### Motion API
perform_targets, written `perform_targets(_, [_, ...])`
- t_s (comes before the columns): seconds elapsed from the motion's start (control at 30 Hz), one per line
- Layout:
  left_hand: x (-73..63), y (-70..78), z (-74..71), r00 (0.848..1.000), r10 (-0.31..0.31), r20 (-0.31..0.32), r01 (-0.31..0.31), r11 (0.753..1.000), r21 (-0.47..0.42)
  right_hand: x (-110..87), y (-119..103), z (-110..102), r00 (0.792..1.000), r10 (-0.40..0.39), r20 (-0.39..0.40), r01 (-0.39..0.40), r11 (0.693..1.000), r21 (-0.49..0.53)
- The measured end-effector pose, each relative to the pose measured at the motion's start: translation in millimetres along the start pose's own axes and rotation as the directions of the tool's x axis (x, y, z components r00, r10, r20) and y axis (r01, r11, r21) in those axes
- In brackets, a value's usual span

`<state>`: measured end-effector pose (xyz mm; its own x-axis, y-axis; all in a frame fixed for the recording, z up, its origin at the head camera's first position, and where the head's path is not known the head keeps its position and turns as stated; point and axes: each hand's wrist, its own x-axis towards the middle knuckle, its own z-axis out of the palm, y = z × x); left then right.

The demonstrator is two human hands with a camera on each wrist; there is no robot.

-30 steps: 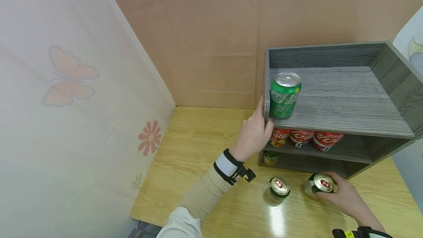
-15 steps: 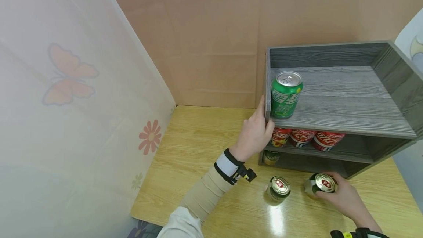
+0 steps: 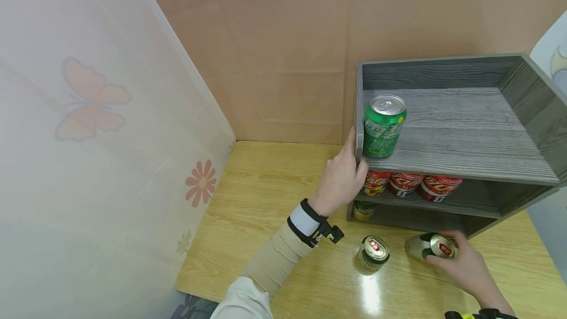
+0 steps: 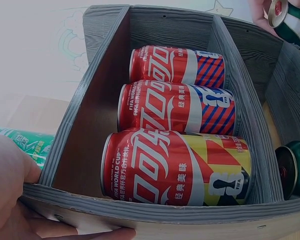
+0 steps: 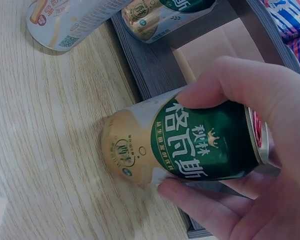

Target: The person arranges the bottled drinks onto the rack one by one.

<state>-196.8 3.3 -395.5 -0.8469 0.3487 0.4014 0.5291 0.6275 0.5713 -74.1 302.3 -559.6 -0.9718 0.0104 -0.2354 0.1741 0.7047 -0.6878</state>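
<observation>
My left hand (image 3: 338, 178) holds the left side wall of a grey wooden shelf (image 3: 460, 174). Its thumb sits at the front edge, and in the left wrist view its fingers (image 4: 105, 234) lie along the outer face. With my right hand (image 3: 465, 265) I grip a green and gold drink can (image 5: 190, 140) by its upper part. That can leans, its lower end at the tabletop in front of the shelf's lowest level. A similar can (image 3: 373, 254) stands upright on the table to its left. Another green-gold can (image 3: 363, 210) sits inside the lowest level at the left.
A green can (image 3: 383, 127) stands at the left of the top level. Red cola cans (image 4: 177, 167) line the middle level from its left side. A patterned white sheet (image 3: 110, 186) borders the wooden table (image 3: 266, 176) on the left; brown paper (image 3: 274, 53) covers the back.
The can in my right hand has tipped further, its top moving slightly right and toward me. My left hand stays at the shelf wall, and the other cans have not moved.
</observation>
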Motion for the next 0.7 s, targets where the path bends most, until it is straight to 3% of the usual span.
perform_targets(0.13, [-0.1, -0.2, 0.0, 1.000, -0.004, 0.004, 0.004, 1.000, -0.002, 1.9, -0.8, 1.9, 1.000, 0.015, -0.016, -0.015, 1.000, 0.014])
perform_targets(0.4, [0.5, -0.5, 0.6, 1.000, 0.008, -0.006, -0.008, 1.000, 0.005, 2.9, -5.3, 7.7, 0.992, -0.038, -0.121, 0.046, 0.997, 0.062])
perform_targets(0.7, [0.1, 0.0, 0.4, 1.000, 0.002, -0.003, -0.002, 1.000, 0.003, 4.4, -15.3, 7.2, 0.985, -0.040, -0.170, 0.056, 0.994, 0.094])
